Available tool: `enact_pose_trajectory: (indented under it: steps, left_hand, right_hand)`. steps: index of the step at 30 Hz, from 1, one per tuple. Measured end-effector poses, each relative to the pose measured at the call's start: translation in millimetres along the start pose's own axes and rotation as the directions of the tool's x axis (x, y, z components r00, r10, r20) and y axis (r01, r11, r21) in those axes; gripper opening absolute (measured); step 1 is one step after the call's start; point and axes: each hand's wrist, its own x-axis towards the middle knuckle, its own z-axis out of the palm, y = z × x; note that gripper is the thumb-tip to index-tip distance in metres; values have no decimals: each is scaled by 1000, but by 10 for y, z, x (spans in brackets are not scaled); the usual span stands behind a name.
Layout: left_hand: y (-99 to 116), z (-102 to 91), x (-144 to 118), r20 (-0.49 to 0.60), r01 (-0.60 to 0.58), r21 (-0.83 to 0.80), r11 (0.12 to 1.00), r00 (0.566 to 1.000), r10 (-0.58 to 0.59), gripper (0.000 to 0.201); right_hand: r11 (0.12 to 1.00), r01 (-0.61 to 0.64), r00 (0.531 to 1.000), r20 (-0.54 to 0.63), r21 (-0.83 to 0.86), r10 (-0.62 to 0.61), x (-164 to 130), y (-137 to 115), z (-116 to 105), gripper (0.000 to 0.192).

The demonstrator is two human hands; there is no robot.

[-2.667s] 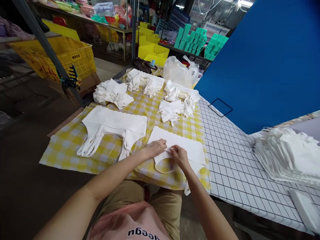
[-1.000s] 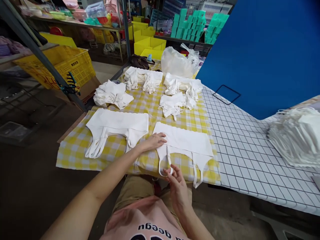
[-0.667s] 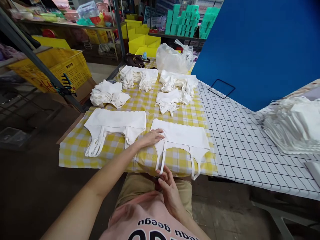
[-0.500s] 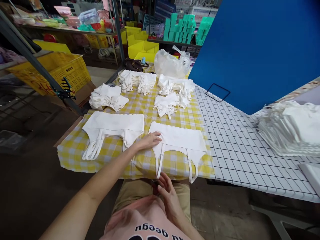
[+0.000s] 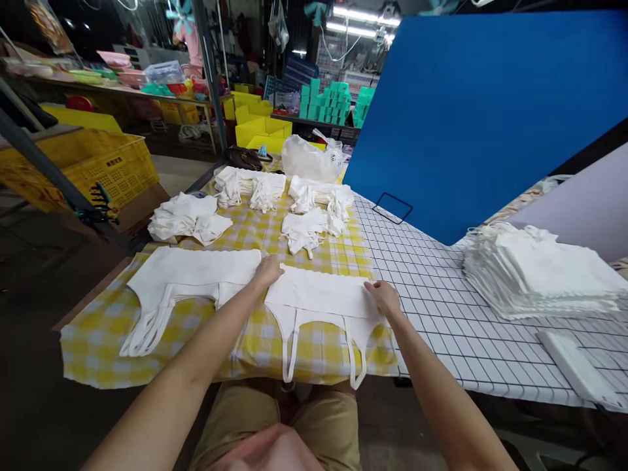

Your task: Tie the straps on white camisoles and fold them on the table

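A white camisole top (image 5: 321, 294) lies flat in front of me, its scalloped edge away from me and its two straps hanging toward the table's front edge. At its upper left corner is my left hand (image 5: 267, 271), fingers curled and closed on the fabric. My right hand (image 5: 384, 297) pinches the upper right corner between thumb and fingers. To the left, a small stack of similar white tops (image 5: 196, 268) is spread out, with several straps bunched at its lower left. My left forearm covers part of that stack's right side.
Folded white bundles (image 5: 252, 183) and a loose white pile (image 5: 184, 216) lie farther back on the yellow checked cloth (image 5: 98, 353). On the grid-patterned cloth (image 5: 436, 333) at right are a tall white garment stack (image 5: 534, 275) and a white device (image 5: 579, 366). A blue board (image 5: 471, 118) leans behind.
My right hand has come up from my lap to the top's right corner. My left hand has shifted to its upper left corner. The view has tilted up and turned slightly right.
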Motion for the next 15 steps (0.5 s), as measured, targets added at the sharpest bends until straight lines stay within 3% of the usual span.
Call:
enact_pose_trajectory:
  steps: [7, 12, 15]
  left_hand:
    - [-28, -93, 103, 144, 49, -96, 994, 989, -35, 14]
    - [-66, -184, 4, 134, -51, -274, 960, 987, 91, 8]
    - [-49, -333, -3, 85, -132, -367, 921, 981, 174, 10]
  right_hand:
    - [996, -43, 986, 163, 75, 30, 178, -23, 104, 15]
    - [970, -60, 950, 311, 237, -17, 136, 21, -113, 16]
    - [949, -52, 936, 345, 311, -62, 131, -22, -326, 15]
